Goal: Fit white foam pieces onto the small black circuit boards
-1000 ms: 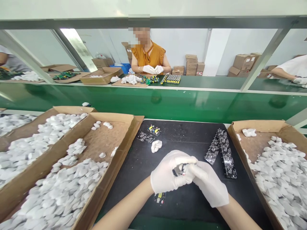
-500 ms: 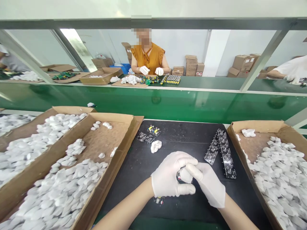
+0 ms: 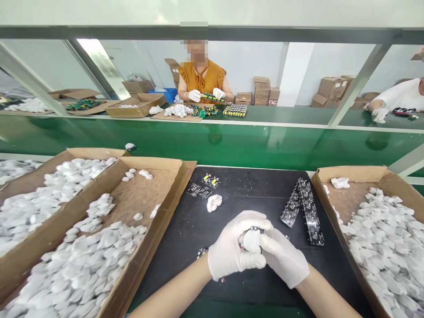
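Note:
My left hand (image 3: 230,247), in a white glove, curls around a small circuit board (image 3: 253,228) with a white lump (image 3: 252,241) on it. The gloved right hand (image 3: 286,256) grips the same board from the other side, its thumb pressed on the lump. The fingers hide most of the board. Partly covered by my left wrist, another small board (image 3: 202,252) lies on the black mat (image 3: 251,185). Beyond the hands sit a loose white clump (image 3: 214,203) and a board with yellow parts (image 3: 212,180), beside bare dark boards (image 3: 199,191).
Long dark board strips (image 3: 311,216) lie at the mat's right. Cardboard trays of white lumps flank it, one left (image 3: 170,194) and one right (image 3: 323,176). A green barrier (image 3: 165,134) runs behind. Across it, a person in an orange top (image 3: 202,79) handles boards; another person's gloved hand (image 3: 380,115) shows right.
My hands have tilted the held board, so more of the white lump shows, and shifted slightly. The person opposite has lifted a board strip.

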`<state>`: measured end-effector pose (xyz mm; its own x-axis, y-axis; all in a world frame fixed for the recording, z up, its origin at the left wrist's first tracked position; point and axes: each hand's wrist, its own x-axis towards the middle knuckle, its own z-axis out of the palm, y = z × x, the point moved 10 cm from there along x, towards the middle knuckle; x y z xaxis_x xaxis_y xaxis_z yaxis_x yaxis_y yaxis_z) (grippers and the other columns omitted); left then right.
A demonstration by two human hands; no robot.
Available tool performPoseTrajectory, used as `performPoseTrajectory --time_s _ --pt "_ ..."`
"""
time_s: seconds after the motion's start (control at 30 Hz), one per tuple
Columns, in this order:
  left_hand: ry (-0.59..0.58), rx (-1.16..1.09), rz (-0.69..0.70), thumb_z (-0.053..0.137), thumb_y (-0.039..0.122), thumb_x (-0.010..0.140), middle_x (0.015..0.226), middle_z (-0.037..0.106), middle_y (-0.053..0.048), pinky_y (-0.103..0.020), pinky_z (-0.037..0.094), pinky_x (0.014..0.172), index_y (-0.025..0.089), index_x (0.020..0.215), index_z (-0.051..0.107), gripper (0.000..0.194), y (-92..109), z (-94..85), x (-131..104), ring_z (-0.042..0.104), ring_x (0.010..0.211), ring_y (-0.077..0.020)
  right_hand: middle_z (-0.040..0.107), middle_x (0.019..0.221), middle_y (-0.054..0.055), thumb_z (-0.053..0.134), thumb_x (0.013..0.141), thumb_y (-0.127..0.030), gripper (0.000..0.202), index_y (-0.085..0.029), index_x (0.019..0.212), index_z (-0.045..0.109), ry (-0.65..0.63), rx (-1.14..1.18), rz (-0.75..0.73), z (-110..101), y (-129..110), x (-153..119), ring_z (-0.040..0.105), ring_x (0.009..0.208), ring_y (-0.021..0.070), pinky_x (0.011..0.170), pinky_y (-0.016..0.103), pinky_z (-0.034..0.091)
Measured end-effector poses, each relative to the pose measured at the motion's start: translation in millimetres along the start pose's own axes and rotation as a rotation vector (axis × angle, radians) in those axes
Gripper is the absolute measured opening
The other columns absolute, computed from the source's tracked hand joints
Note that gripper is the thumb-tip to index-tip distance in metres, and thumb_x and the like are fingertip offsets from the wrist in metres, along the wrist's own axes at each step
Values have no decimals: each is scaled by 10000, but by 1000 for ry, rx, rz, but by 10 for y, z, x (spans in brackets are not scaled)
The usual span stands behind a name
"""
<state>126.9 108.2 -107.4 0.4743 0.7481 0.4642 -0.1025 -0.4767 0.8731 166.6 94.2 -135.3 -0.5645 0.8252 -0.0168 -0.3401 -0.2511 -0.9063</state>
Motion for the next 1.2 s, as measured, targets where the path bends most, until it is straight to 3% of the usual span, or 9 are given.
performPoseTrajectory --time_s 0.1,0.2,0.33,0.47,0.53,0.7,0.87,1.0,1.2 --pt "-11 -36 -68 675 669 552 1110 596 -123 -410 473 896 215 1108 582 724 -70 15 12 584 1032 -286 484 756 28 600 786 -503 361 -163 678 541 71 108 27 -87 92 -9 461 737 155 721 306 407" --pt "31 -14 -101 614 666 635 985 645 -99 -387 493 840 208 1025 612 602 -94 -18 9 622 927 -250 475 745 24 623 776 -488 359 -156 665 545 95 47 19 -121 99 -17 438 737 149 720 292 379" --pt "54 113 -16 609 635 671 881 671 -74 -396 487 838 221 962 632 507 -22 -23 -21 627 884 -238 459 715 14 612 783 -501 368 -160 664 542 49 41 23 -60 101 -16 432 718 150 691 288 355" --pt "138 147 -23 566 711 637 1119 612 -128 -409 494 865 214 1230 491 778 -106 -102 -61 602 1016 -272 466 758 15 612 806 -447 297 -166 716 568 62 170 7 -63 103 -17 434 722 144 683 279 367" --pt "232 293 21 637 653 637 1180 579 -141 -428 488 881 207 1299 414 829 -65 -199 -68 582 1062 -287 476 804 22 596 823 -423 253 -175 776 583 86 262 -9 -92 101 -17 455 762 152 705 285 388" --pt "283 790 331 605 210 784 986 690 -57 -389 504 859 228 1131 530 355 348 -137 -29 630 976 -215 507 878 33 620 818 -368 187 -181 824 602 127 340 -41 -127 97 -8 497 871 176 825 327 412" --pt "288 849 450 558 136 800 818 717 -26 -325 550 735 211 1003 590 219 485 -98 -6 676 818 -176 560 886 39 677 775 -390 229 -174 805 607 215 276 -29 -181 150 -19 518 860 176 835 343 419" --pt "266 631 342 595 172 789 852 714 -21 -310 559 715 234 969 621 192 320 -136 9 673 824 -169 576 894 47 698 745 -424 293 -171 840 584 271 250 -24 -227 157 -32 519 827 171 773 320 425" --pt "317 343 -79 665 233 727 932 693 -52 -328 533 800 191 954 644 232 -269 -337 9 658 852 -175 589 798 34 729 666 -498 408 -166 853 585 351 103 30 -325 239 -15 527 717 148 695 289 411"
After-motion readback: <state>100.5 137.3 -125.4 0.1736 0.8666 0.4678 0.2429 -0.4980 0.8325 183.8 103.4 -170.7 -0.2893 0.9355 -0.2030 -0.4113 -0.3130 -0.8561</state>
